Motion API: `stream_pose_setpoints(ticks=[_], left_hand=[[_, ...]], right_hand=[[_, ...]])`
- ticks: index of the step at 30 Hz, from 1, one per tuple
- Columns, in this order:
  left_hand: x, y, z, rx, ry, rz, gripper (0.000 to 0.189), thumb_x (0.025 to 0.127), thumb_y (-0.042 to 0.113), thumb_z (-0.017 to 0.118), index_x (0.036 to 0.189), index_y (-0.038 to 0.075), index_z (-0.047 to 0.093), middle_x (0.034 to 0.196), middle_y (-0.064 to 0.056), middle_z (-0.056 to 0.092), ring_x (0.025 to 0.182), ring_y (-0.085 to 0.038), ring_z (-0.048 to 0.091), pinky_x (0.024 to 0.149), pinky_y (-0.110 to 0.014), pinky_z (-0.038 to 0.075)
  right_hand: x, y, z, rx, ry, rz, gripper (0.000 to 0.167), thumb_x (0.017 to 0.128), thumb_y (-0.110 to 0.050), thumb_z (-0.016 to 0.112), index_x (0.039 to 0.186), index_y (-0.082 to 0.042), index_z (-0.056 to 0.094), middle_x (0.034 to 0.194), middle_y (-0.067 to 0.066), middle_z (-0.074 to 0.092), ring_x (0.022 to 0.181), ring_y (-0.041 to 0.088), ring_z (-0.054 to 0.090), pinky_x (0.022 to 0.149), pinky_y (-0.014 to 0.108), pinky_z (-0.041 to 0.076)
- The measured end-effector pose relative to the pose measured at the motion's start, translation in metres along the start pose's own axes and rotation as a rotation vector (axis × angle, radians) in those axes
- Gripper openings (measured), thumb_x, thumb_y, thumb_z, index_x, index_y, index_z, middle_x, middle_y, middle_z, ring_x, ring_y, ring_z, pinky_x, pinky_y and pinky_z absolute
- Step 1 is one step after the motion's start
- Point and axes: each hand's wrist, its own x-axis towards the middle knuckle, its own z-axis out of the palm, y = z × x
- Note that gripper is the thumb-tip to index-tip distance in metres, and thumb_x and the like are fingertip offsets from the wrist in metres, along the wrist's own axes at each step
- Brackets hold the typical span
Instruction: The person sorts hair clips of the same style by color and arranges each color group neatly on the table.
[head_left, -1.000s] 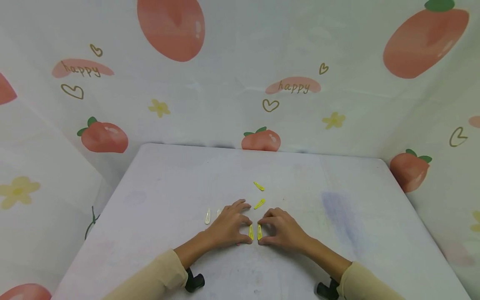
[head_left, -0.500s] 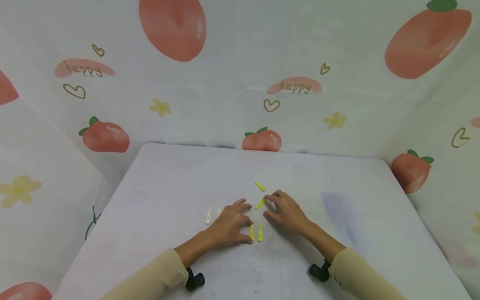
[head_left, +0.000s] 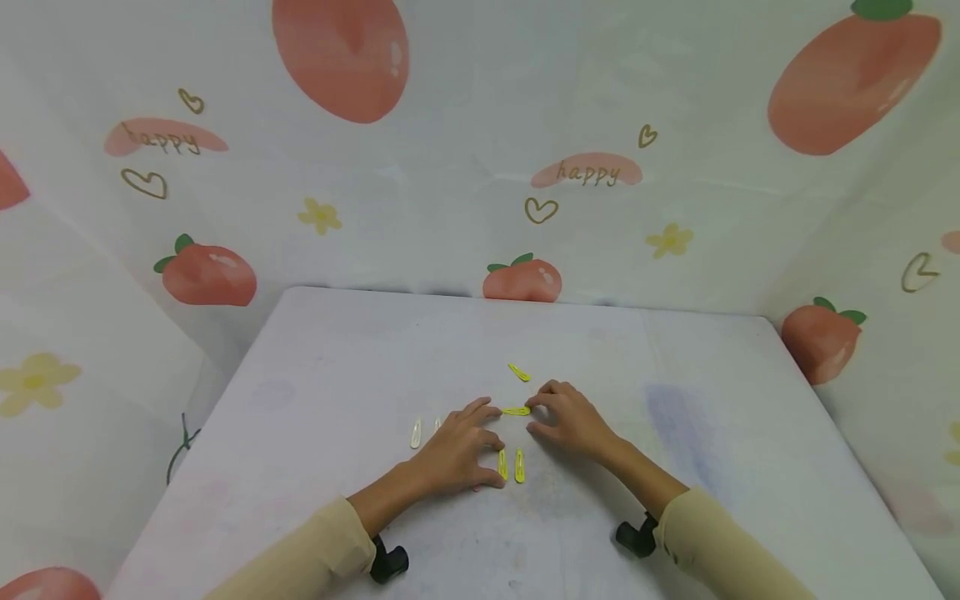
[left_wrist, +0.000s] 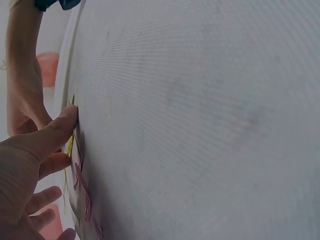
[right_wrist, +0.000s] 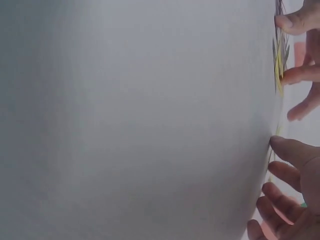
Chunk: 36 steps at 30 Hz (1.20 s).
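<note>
Several snap hair clips lie on the white table. My left hand (head_left: 459,450) has thumb and index finger at the two ends of an upright yellow hair clip (head_left: 502,465), pinching it lengthwise. Beside it, parallel, lies a second yellow hair clip (head_left: 520,466). Farther back, a third yellow hair clip (head_left: 515,411) lies crosswise. At its right end, my right hand (head_left: 572,422) touches with a fingertip, the thumb held apart. The left hand's outer fingertips are right at that clip's left end. In the left wrist view, pinkish clips (left_wrist: 86,202) show beyond the left fingers.
Another yellow hair clip (head_left: 518,372) lies slanted behind the hands. Left of the left hand are a pale hair clip (head_left: 416,433) and a second pale clip (head_left: 437,426), partly covered by the hand. A printed fruit cloth (head_left: 450,225) hangs behind the table (head_left: 360,333).
My right hand has left the second upright yellow clip and moved back to the slanted one, which has turned to lie crosswise. The left hand has stayed in place.
</note>
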Motion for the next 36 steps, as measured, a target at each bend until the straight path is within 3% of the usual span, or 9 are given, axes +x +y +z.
stream_pose_setpoints(ticks=[9,13,17,20,28,36], left_hand=[[0.000,-0.002,0.000,0.015,0.010,0.022,0.044,0.074,0.051,0.084,0.104,0.018,0.080,0.141,-0.007,0.054,0.146,-0.031,0.029,0.104,-0.052,0.041],[0.000,-0.003,0.001,0.025,0.007,0.016,0.044,0.075,0.052,0.083,0.104,0.019,0.080,0.142,-0.006,0.054,0.147,-0.030,0.028,0.104,-0.051,0.041],[0.000,-0.004,0.002,0.020,0.003,0.014,0.044,0.075,0.051,0.083,0.104,0.019,0.080,0.142,-0.005,0.054,0.147,-0.030,0.028,0.104,-0.050,0.041],[0.000,-0.004,0.002,0.014,0.003,0.018,0.043,0.075,0.051,0.084,0.103,0.019,0.080,0.141,-0.006,0.054,0.146,-0.030,0.028,0.103,-0.051,0.042],[-0.001,-0.003,0.000,0.002,0.005,0.024,0.043,0.075,0.050,0.084,0.103,0.017,0.080,0.142,-0.007,0.054,0.146,-0.031,0.029,0.103,-0.052,0.042],[0.000,0.000,-0.003,0.008,-0.014,0.009,0.043,0.076,0.050,0.083,0.105,0.018,0.079,0.143,-0.006,0.053,0.147,-0.029,0.027,0.105,-0.050,0.040]], right_hand=[[0.001,0.000,0.002,0.013,0.001,-0.086,0.027,0.083,-0.030,0.082,0.105,-0.015,0.078,0.103,0.000,0.063,0.097,0.019,0.057,0.086,0.042,0.050],[0.013,0.003,-0.002,0.062,-0.055,-0.096,0.044,0.080,-0.034,0.084,0.119,-0.015,0.073,0.108,0.001,0.062,0.100,0.018,0.058,0.088,0.041,0.050],[0.025,0.006,-0.006,0.086,-0.138,-0.113,0.060,0.079,-0.035,0.085,0.133,-0.017,0.065,0.108,0.001,0.058,0.092,0.016,0.053,0.078,0.033,0.048],[0.032,0.008,-0.009,0.088,-0.185,-0.139,0.059,0.080,-0.033,0.084,0.133,-0.018,0.065,0.106,0.001,0.055,0.085,0.015,0.048,0.071,0.029,0.043],[0.038,0.007,-0.009,0.074,-0.207,-0.143,0.050,0.079,-0.032,0.084,0.125,-0.017,0.071,0.105,0.000,0.055,0.086,0.014,0.049,0.072,0.027,0.044],[0.021,0.009,-0.008,0.072,-0.168,-0.100,0.049,0.078,-0.039,0.084,0.119,-0.015,0.073,0.102,-0.004,0.060,0.086,0.011,0.051,0.074,0.028,0.047]])
